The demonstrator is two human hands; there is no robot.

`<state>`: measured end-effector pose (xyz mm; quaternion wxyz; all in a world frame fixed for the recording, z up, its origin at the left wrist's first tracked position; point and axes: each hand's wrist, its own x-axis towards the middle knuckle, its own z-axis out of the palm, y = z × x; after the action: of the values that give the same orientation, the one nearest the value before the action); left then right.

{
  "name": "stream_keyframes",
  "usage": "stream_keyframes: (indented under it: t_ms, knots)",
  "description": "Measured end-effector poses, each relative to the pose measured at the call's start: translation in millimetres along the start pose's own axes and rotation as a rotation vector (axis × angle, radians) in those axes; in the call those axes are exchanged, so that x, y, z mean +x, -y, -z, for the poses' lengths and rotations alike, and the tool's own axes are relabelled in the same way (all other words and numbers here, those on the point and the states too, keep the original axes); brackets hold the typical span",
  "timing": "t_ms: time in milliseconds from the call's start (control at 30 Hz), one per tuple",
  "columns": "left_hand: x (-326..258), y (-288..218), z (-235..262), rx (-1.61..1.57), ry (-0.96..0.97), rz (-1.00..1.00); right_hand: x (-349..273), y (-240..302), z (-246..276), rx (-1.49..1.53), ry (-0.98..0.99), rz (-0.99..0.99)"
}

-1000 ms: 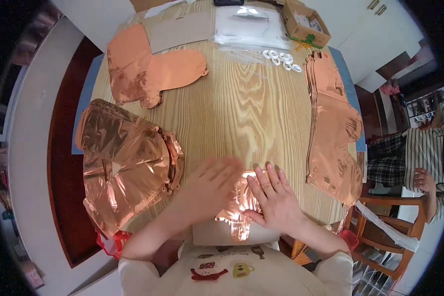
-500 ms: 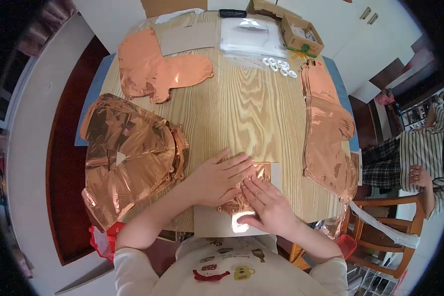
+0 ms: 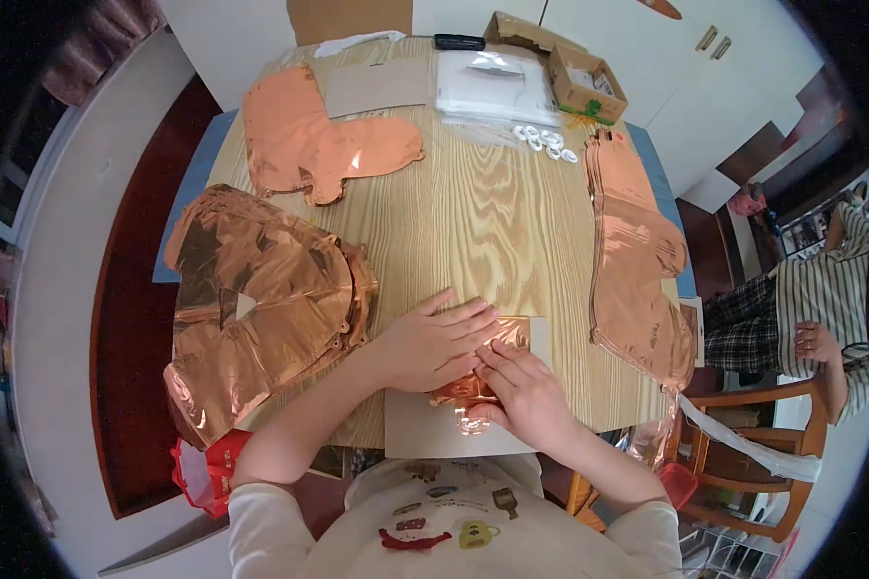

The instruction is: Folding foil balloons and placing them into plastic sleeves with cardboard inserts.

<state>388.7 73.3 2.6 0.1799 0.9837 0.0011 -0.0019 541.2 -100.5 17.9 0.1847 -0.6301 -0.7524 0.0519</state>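
A copper-coloured foil balloon (image 3: 515,331), folded small, lies on a grey cardboard sheet (image 3: 415,429) at the near edge of the table. Flat across its left part rests my left hand (image 3: 437,344), open, with the fingers stretched to the right. My right hand (image 3: 528,394) presses on the foil too, its fingers straight and its fingertips beside those of the left. Below the right thumb a shiny end of the foil sticks out over the cardboard. Both hands hide much of the folded balloon.
Flat copper foil balloons lie in a pile at the left (image 3: 261,309), at the far left (image 3: 290,125) and along the right edge (image 3: 637,261). At the back are clear plastic bags (image 3: 497,87), white rings (image 3: 546,140) and a small cardboard box (image 3: 589,87). A person (image 3: 826,299) is at the right.
The view has shifted slightly. Both hands stay pressed on the foil, with the right moved a little upward. The bright glare on the foil end by the right thumb has faded.
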Motion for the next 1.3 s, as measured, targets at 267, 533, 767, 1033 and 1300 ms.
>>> stream_keyframes:
  t_ms: [267, 533, 767, 1033, 1300]
  knots:
    - [3.1, 4.2, 0.9, -0.104, 0.072, 0.036, 15.6, -4.2, -1.7, -0.003, -0.196, 0.037]
    - [4.3, 0.5, 9.6, -0.146, 0.109, 0.054, 10.9, -4.4, -2.0, -0.399, -0.226, 0.325]
    - [2.8, 3.2, 3.2, -0.120, 0.079, 0.040, 16.7, 1.1, -1.2, -0.199, -0.147, 0.184]
    - [2.9, 3.9, 2.2, -0.147, 0.060, 0.042, 15.5, 2.5, -1.8, -0.192, -0.140, 0.187]
    - [2.8, 3.1, 2.3, -0.108, 0.052, 0.029, 13.4, 4.1, 1.2, -0.261, -0.085, 0.182]
